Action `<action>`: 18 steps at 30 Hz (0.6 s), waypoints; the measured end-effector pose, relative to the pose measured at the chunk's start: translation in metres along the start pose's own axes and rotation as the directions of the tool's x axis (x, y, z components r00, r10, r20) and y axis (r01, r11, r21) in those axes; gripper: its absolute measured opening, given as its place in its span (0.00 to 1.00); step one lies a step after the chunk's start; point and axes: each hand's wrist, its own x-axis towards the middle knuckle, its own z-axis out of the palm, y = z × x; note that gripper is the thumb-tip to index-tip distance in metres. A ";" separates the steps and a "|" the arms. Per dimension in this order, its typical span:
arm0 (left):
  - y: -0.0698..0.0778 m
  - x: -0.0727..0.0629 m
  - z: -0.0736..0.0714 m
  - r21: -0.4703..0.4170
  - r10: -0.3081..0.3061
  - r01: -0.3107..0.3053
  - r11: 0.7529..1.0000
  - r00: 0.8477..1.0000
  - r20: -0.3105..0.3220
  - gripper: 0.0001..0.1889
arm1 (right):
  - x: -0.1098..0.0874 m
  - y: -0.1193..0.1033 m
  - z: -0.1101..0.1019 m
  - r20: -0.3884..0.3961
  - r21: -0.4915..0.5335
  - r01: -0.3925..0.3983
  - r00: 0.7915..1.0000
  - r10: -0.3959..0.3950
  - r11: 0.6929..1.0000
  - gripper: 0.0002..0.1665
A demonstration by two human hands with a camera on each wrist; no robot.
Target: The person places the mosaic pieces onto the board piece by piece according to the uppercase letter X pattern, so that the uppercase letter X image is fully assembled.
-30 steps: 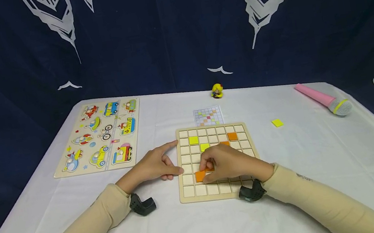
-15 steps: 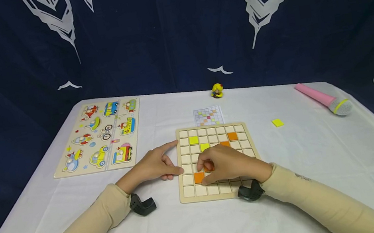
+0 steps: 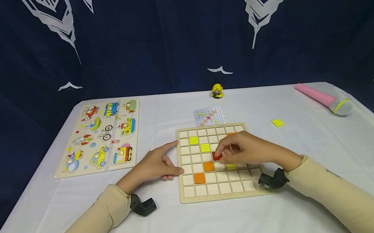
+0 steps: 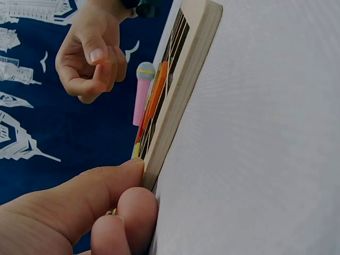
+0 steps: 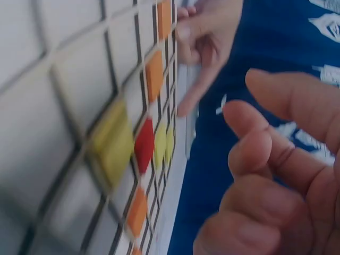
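A wooden grid board (image 3: 225, 188) lies flat, with coloured square tiles in its cells. My left hand (image 3: 152, 165) touches its left edge with extended index finger and thumb. Over the board hovers my right hand (image 3: 250, 149), its fingers loosely bent and apart; the right wrist view shows nothing between them. Below those fingertips are a red tile (image 5: 144, 146) and a yellow tile (image 5: 112, 146). Two orange tiles (image 3: 199, 178) sit at lower left, two yellow-green tiles (image 3: 194, 140) at upper left. An orange tile (image 3: 231, 134) at upper right is mostly hidden by the right hand.
Behind the board lies a small printed pattern card (image 3: 208, 116). A loose yellow tile (image 3: 277, 123) and a pink toy microphone (image 3: 322, 98) are to the right. A vehicle puzzle board (image 3: 97, 138) lies at left, and a yellow-haired figurine (image 3: 217, 91) stands at the back.
My right hand has left the lower-left orange tile, which now sits in its cell, and moved right and back, uncovering the red tile. The left hand has stayed put.
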 end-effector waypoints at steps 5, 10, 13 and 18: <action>0.000 0.000 0.000 -0.015 -0.003 0.003 1.000 1.000 0.007 0.53 | -0.017 0.008 -0.017 0.004 0.014 -0.053 0.999 0.053 0.998 0.09; 0.000 0.000 0.000 -0.019 -0.008 0.008 1.000 1.000 0.007 0.53 | -0.031 0.018 -0.036 -0.004 0.003 -0.098 0.995 0.098 0.995 0.09; -0.001 0.000 0.000 -0.018 -0.010 0.010 1.000 1.000 0.006 0.53 | -0.040 0.026 -0.047 -0.035 0.009 -0.097 0.995 0.097 0.995 0.09; -0.001 0.000 0.000 -0.019 -0.009 0.009 1.000 1.000 0.005 0.53 | -0.054 0.042 -0.063 -0.122 0.021 -0.093 0.988 0.095 0.995 0.11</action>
